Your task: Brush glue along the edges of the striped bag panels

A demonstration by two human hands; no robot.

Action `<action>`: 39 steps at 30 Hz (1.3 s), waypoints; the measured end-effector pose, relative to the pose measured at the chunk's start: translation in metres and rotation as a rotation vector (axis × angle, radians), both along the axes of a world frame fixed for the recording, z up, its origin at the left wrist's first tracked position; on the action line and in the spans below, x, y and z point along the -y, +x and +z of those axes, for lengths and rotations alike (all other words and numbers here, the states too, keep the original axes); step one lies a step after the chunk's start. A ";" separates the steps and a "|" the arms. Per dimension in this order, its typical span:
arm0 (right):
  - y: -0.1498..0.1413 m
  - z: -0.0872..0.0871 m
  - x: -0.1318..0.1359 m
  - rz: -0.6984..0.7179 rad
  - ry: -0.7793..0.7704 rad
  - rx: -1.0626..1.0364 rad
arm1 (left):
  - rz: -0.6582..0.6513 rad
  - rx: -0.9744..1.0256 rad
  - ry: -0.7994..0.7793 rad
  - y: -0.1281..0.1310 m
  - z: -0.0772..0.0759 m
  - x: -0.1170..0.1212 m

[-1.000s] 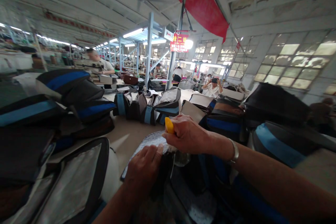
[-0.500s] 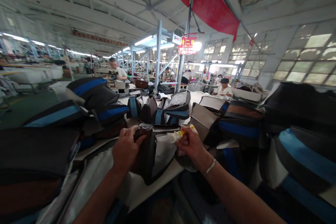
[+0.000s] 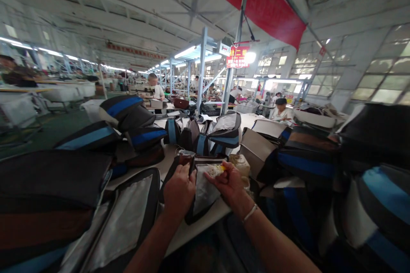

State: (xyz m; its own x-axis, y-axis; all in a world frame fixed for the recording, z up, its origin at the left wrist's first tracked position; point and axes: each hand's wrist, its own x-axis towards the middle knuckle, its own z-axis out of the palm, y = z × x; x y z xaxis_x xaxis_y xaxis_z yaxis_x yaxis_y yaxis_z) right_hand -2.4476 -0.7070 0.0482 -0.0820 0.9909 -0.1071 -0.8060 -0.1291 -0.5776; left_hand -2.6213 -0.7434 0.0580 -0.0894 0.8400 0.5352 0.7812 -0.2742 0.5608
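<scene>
So the desk (image 3: 198, 231) is pretty packed, and its near edge runs on a slant just below both sets of fingers, with only a thin pale strip bare there. The dark bag pile (image 3: 54, 187) blocks things off well left of the fingers, and the blue-striped stack (image 3: 304, 164) crowds the right side. A flat silver-lined piece (image 3: 128, 213) lies just left of the left fingers, so the clearest gap is a small bare patch beyond them. The bag (image 3: 205, 194) sits right between the hands, tilted open: black edging, a bit of brown, wrinkly silver-grey lining facing up. Left hand (image 3: 179, 187) has its fingers closed over the bag's edge. Right hand (image 3: 232, 185) is pinching a yellow-handled tool (image 3: 215, 169) with a clumpy off-white end over the lining; can't tell if it's touching. A blotchy beige container (image 3: 239, 164) is just beyond the right fingers.
</scene>
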 end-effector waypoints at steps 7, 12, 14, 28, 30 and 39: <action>0.016 0.067 0.014 -0.451 0.305 0.378 | -0.291 0.361 -0.081 -0.013 0.001 -0.010; -0.004 0.072 0.005 -0.494 0.669 0.914 | -0.328 0.556 -0.182 -0.015 0.002 -0.002; -0.011 0.068 -0.004 -0.505 0.753 1.116 | -0.324 0.583 -0.197 -0.015 0.002 0.000; -0.020 0.051 -0.008 -0.654 0.598 0.998 | -0.268 0.443 -0.117 -0.019 0.005 -0.006; -0.006 0.064 -0.002 -0.690 0.551 0.862 | -0.272 0.312 -0.013 -0.022 0.016 -0.011; 0.083 0.106 0.048 -0.846 0.466 0.369 | -0.363 -0.211 0.245 -0.054 0.106 -0.074</action>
State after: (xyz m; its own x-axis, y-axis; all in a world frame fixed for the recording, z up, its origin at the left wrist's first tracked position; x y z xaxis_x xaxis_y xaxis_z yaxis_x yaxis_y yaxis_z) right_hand -2.3644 -0.7553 0.1542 0.6210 0.6587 0.4248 -0.2914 0.6972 -0.6550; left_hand -2.6753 -0.6696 0.1635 0.3179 0.6437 0.6961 0.7001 -0.6545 0.2855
